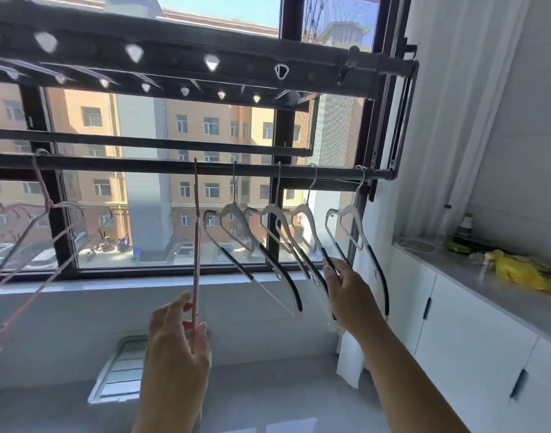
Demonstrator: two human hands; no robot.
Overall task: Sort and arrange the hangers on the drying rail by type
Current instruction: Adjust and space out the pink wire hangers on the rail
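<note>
A dark drying rail [136, 164] runs across the window. Several white hangers with black grip sleeves [236, 220] hang side by side on its right half. A pink hanger [196, 239] hangs edge-on at the middle, and more pink hangers [33, 232] hang at the far left. My left hand [177, 332] holds the lower end of the edge-on pink hanger. My right hand [346, 289] grips the black-sleeved arm of the third white hanger [308, 226]. The rightmost white hanger [358, 232] hangs free near the rail's end.
An upper rack bar with triangular holes [211, 62] hangs above the rail. A white cabinet with a grey counter [486, 285] stands at the right, carrying a yellow bag [520, 270] and bottles. A white curtain [449, 120] hangs in the corner. The windowsill lies below.
</note>
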